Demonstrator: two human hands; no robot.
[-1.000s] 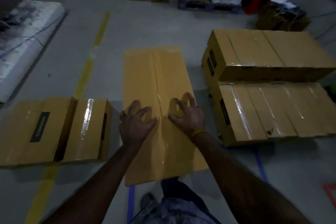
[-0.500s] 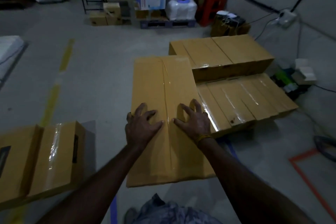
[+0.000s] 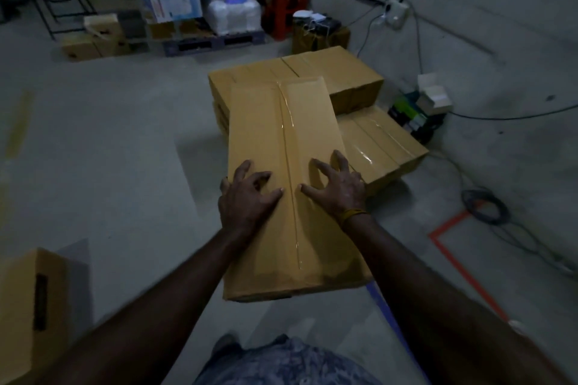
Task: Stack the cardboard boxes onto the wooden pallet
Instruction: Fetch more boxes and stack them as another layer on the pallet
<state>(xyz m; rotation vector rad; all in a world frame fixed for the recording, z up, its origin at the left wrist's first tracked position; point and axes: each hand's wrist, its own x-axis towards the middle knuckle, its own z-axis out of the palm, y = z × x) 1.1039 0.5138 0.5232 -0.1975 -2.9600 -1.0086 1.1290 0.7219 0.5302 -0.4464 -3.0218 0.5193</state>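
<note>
A long taped cardboard box (image 3: 281, 134) lies in front of me, its far end reaching over the stacked cardboard boxes (image 3: 341, 72). My left hand (image 3: 247, 197) and my right hand (image 3: 337, 187) press on its top face with arched, spread fingers, one on each side of the tape seam. A lower row of stacked boxes (image 3: 381, 144) sits right of the long box. The pallet under the stack is hidden. Another cardboard box (image 3: 28, 300) stands on the floor at lower left.
A coil of cable (image 3: 484, 206) and red floor tape (image 3: 463, 262) lie to the right. Small cartons (image 3: 428, 103) sit by the wall. A blue pallet (image 3: 212, 44) with goods and a red stool (image 3: 287, 9) stand at the back. Blue tape (image 3: 384, 306) marks the floor near my feet.
The long box has moved right and forward, from beside the stack to partly over it. Both hands kept their place on its top. The floor boxes have slid away to the left.
</note>
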